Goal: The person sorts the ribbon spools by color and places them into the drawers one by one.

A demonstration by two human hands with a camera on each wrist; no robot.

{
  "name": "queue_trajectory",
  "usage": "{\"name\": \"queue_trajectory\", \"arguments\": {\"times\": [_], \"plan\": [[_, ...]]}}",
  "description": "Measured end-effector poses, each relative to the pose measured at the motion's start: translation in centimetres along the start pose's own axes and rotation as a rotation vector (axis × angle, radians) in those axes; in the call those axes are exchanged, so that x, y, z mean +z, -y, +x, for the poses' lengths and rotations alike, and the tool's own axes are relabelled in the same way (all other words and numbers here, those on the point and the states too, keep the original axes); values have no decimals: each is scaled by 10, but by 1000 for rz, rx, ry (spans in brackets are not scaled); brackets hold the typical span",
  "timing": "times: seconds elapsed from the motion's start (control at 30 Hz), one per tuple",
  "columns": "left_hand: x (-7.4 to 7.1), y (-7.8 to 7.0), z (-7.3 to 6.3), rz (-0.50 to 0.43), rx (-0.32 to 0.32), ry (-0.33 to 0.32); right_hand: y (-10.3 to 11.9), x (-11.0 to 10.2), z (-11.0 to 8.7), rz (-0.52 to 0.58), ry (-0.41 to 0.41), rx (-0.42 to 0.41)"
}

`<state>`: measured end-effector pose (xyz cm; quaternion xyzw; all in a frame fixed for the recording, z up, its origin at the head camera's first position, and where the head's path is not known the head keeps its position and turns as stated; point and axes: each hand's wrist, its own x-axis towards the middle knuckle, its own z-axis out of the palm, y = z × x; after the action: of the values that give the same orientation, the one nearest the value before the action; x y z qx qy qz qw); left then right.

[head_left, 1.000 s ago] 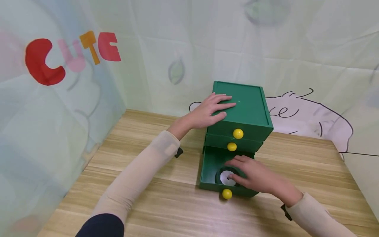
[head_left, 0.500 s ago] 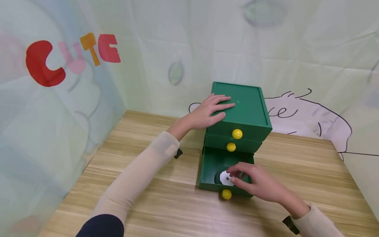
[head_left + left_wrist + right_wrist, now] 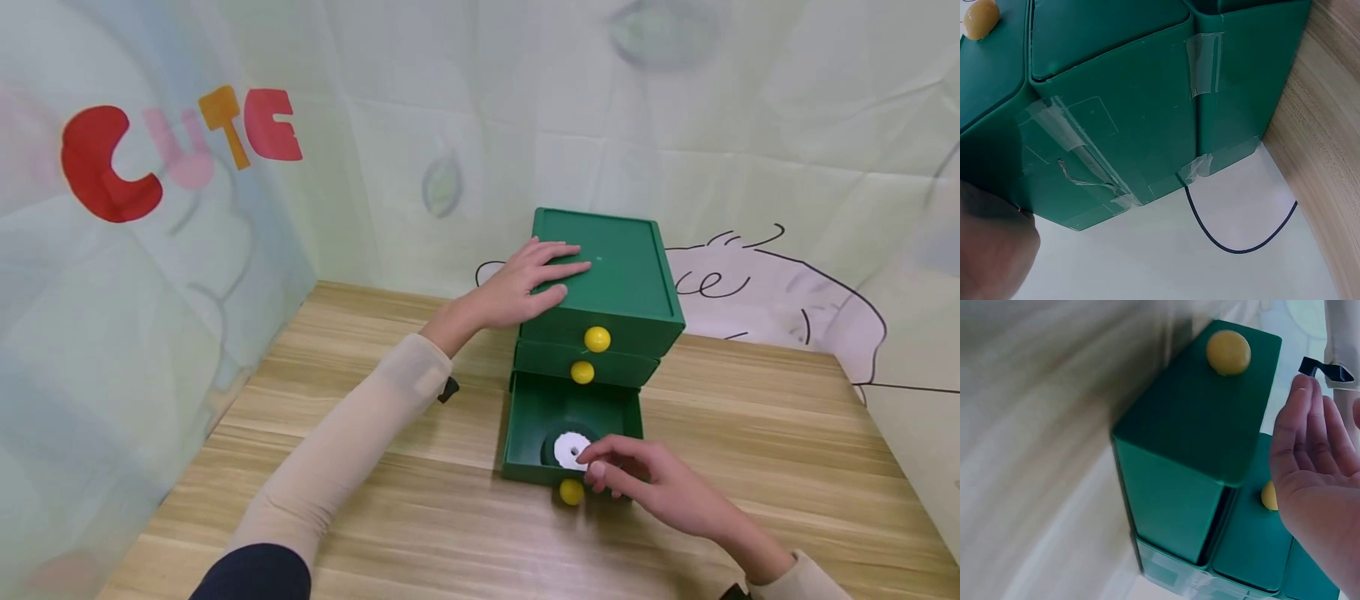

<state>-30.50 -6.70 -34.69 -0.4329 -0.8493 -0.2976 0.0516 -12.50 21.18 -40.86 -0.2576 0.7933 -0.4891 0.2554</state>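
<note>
A green chest of drawers [image 3: 604, 262] has its bottom drawer [image 3: 532, 417] pulled out. Inside that drawer lies a round dark ring with a white disc [image 3: 567, 448] at its centre and a small hole in the disc. My left hand [image 3: 517, 287] rests on the chest's top, fingers spread. Over the drawer's front right corner is my right hand [image 3: 660, 485], its fingers loosely bent and holding nothing. In the right wrist view, the right hand [image 3: 1322, 456] appears beside the drawer front with its yellow knob [image 3: 1229, 352].
Yellow knobs [image 3: 597, 339] mark the upper drawers, which are pushed in. The chest stands on a wood-grain table [image 3: 405, 500], near a printed cloth backdrop [image 3: 390, 167]. Strips of clear tape [image 3: 1202, 65] cross the chest's side in the left wrist view.
My right hand has drawn back from over the white disc toward the drawer's front right corner. The disc stays in the drawer. My left hand has kept its place on the chest.
</note>
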Motion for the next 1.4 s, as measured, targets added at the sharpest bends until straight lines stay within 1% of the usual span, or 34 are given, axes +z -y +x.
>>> {"name": "queue_trajectory", "arguments": {"times": [0.1, 0.17, 0.37, 0.63, 0.93, 1.03, 1.1, 1.2, 1.4], "plan": [[0, 0, 0, 0, -1, 2, -4, 3, -4, 46, 4, 19], [0, 0, 0, 0, -3, 2, -7, 4, -6, 62, 10, 19], [0, 0, -1, 4, -11, 9, -19, 11, -13, 117, 15, 55], [1, 0, -1, -1, -14, 10, -33, 22, -17, 212, 39, 106], [0, -1, -1, -4, -15, 7, -41, 31, -15, 226, 26, 207], [0, -1, 0, -2, -13, 8, -44, 34, -14, 243, 34, 261], [0, -1, -1, -1, -14, 8, -44, 37, -13, 275, 45, 301], [0, -1, -1, -1, -16, 10, -44, 41, -10, 350, 56, 363], [0, -1, -1, -5, -16, 10, -44, 49, -8, 489, 25, 461]]}}
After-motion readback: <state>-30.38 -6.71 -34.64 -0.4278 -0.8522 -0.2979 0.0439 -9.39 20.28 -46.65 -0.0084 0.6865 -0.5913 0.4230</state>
